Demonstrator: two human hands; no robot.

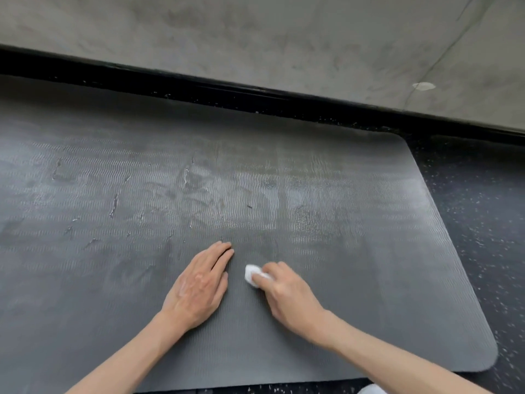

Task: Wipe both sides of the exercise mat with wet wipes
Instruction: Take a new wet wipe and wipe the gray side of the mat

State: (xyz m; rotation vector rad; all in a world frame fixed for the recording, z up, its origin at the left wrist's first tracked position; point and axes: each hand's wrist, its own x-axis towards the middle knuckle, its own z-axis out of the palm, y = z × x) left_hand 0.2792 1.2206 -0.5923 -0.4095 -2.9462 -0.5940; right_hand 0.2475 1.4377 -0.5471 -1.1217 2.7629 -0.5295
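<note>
Lower centre of frame: left hand lies flat, fingers straight, on the exercise mat. Right hand grips a balled wet wipe against it. Beyond, mid-frame shows damp streaks (wiping evidently underway); the underside appears not yet done.

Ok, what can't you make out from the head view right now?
Head view:
The underside of the exercise mat: hidden by the mat itself, lying flat on the floor.
The mat's left end: cut off by the frame's left edge.
The wet wipe: mostly covered by the right hand and motion-blurred.
A pale object at the bottom edge: cut off, unidentifiable.
</note>
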